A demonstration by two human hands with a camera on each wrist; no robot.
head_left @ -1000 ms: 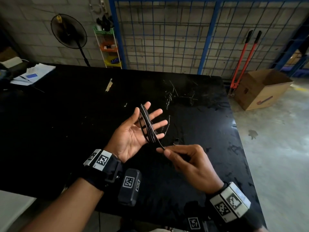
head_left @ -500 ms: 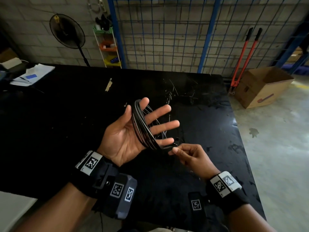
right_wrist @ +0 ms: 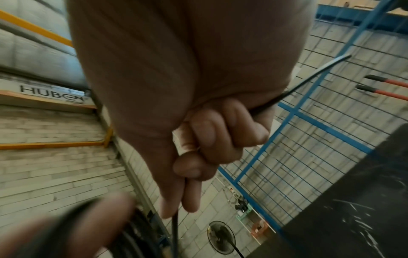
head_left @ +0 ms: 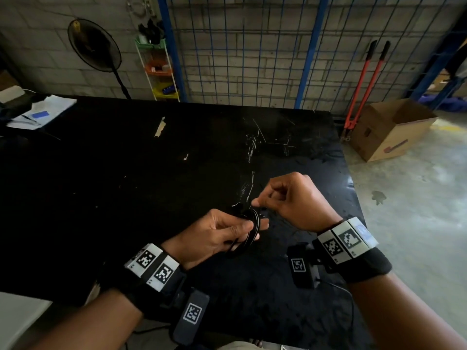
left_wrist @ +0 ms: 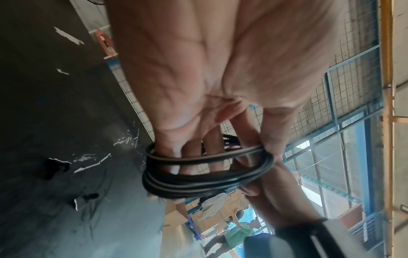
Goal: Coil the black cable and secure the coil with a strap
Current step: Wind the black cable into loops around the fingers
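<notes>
The black cable (head_left: 255, 221) is wound in several loops round the fingers of my left hand (head_left: 249, 227), low over the black table. In the left wrist view the coil (left_wrist: 207, 176) circles the fingers, and the left hand's (left_wrist: 216, 144) thumb presses it at one side. Just right of the coil, my right hand (head_left: 260, 202) is fisted. In the right wrist view a thin black strand (right_wrist: 309, 78) runs through the right hand (right_wrist: 183, 200) and down toward the blurred coil (right_wrist: 137, 232). I cannot tell whether that strand is the cable's tail or a strap.
The black table (head_left: 126, 185) is scratched, with papers (head_left: 43, 114) at its far left corner. Behind it stand a fan (head_left: 93, 46), a small shelf rack (head_left: 159, 66) and a blue wire fence (head_left: 252, 59). Red bolt cutters (head_left: 361, 84) and a cardboard box (head_left: 389, 130) are on the floor at right.
My left hand has turned from palm-up with spread fingers to palm-down, with the thumb now on the coil. The right hand has risen to the coil's far right side, still pinching the strand.
</notes>
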